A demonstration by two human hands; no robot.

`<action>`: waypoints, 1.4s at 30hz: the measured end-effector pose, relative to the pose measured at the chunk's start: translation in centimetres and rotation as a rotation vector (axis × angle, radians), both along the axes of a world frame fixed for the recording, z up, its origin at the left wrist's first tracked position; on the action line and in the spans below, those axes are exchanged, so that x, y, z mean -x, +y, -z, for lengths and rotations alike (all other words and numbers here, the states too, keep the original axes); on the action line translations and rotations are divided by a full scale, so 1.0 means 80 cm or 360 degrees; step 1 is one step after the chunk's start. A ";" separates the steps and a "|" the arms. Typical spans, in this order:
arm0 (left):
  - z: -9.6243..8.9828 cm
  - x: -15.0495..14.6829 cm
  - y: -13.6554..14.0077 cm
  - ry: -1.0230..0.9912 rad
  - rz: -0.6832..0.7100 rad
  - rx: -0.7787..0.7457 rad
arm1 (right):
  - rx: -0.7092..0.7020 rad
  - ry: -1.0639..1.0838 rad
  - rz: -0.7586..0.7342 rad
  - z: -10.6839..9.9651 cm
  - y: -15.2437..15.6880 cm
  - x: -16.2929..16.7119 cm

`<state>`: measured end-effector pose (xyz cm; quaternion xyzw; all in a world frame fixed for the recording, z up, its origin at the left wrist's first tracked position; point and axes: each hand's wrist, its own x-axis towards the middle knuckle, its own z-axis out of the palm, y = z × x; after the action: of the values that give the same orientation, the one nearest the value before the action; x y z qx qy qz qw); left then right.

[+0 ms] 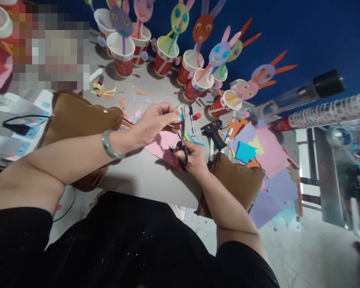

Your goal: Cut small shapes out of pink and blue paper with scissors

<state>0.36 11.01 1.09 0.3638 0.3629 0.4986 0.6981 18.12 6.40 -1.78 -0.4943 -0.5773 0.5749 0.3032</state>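
Note:
Between the thumb and fingers of my left hand (160,122) is a small blue paper piece (181,118). My right hand (192,156) grips black-handled scissors (183,138), their blades pointing away from me and right beside the blue paper. Whether the blades touch the paper I cannot tell. Below both hands a pink paper sheet (160,147) lies on the table. Just beyond the scissors are a marker (192,122) and a red cap (197,116). A black glue gun (215,133) rests to the right of my right hand.
Red paper cups (123,64) with paper rabbit heads on straws line the back. Brown cushions (81,116) lie by both arms. Coloured paper sheets (270,148) pile up at right. A stack of cups (330,112) and a clear tube (300,96) stand at far right. Paper scraps (108,94) are scattered about.

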 end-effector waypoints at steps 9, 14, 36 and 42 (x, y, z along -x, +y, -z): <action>-0.027 0.027 0.021 0.0316 -0.0002 -0.0172 | -0.0420 -0.0057 0.0304 0.001 0.006 -0.003; -0.058 0.074 0.029 0.1126 0.0819 -0.0357 | -0.0588 -0.0149 0.0431 0.006 0.008 -0.004; 0.002 0.122 -0.037 0.2266 0.1079 -0.0508 | -0.0608 -0.0210 0.0199 0.010 0.004 0.006; -0.045 0.123 -0.034 0.2629 0.1578 -0.0707 | -0.0594 -0.0228 0.0201 0.009 0.005 0.009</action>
<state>-9.46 8.31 4.66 0.8310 0.4409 -0.2040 0.2711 17.44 6.76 -2.50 -0.5043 -0.6618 0.4011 0.3832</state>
